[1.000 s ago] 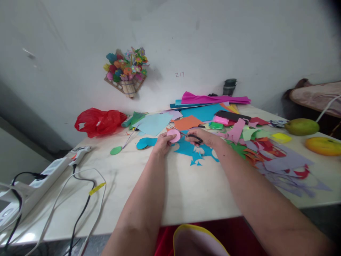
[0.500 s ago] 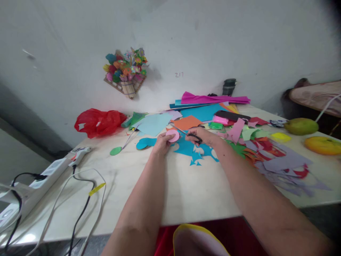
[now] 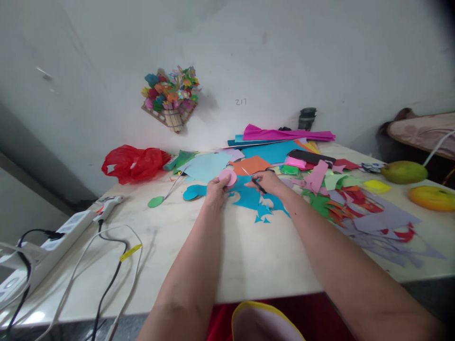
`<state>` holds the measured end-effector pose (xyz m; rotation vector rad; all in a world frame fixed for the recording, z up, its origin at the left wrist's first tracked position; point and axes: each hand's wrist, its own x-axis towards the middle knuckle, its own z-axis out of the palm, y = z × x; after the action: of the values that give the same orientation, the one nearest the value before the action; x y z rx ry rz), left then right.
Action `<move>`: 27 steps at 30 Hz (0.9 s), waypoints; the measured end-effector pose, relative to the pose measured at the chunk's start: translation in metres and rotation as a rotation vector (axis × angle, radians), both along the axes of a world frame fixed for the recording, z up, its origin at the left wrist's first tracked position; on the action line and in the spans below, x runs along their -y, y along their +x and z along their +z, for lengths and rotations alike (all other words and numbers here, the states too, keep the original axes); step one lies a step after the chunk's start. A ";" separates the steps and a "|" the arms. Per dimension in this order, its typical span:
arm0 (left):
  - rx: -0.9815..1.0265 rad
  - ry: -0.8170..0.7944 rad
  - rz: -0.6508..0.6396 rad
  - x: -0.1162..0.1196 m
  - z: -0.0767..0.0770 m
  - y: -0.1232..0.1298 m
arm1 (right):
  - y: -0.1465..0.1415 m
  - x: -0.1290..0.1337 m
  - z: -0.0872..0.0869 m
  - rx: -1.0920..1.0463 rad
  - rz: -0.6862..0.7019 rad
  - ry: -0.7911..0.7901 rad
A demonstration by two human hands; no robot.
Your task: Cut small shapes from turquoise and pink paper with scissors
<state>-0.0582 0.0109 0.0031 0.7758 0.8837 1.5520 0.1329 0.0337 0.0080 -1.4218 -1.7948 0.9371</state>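
A pink paper circle (image 3: 229, 177) is pinched in my left hand (image 3: 216, 189), thumb lying over its face. My right hand (image 3: 267, 182) grips a pair of scissors (image 3: 259, 184) with dark handles; the blades point up and left, apart from the circle. Below both hands lies a cut-up sheet of blue paper (image 3: 245, 196) with small blue scraps in front of it. Blue rounded paper pieces (image 3: 192, 192) rest left of my left hand. Farther left is a green paper circle (image 3: 155, 202) on a thin stem.
Behind my hands lie orange paper (image 3: 253, 165) and light-blue paper (image 3: 206, 166). Colourful scraps (image 3: 355, 203) heap up on the right, near a green mango (image 3: 404, 171). A red plastic bag (image 3: 133, 163) sits back left. A power strip (image 3: 66, 232) and cables occupy the left side.
The scissors have moved away from the pink circle, their blades now closer together. My left hand has raised the circle slightly and shifted it left. The camera view has moved a little.
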 end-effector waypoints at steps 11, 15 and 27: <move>-0.144 -0.002 0.143 -0.001 0.003 -0.008 | -0.005 0.016 0.016 0.617 -0.116 0.259; -0.203 0.059 0.223 -0.005 0.002 -0.015 | -0.004 0.014 0.013 0.659 -0.109 0.287; -0.297 0.070 0.503 -0.001 0.011 -0.041 | -0.005 0.015 0.012 0.690 -0.108 0.264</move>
<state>-0.0994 0.0117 0.0141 0.8940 1.3228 1.9430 0.1282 0.0186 0.0203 -1.7693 -2.1849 0.1271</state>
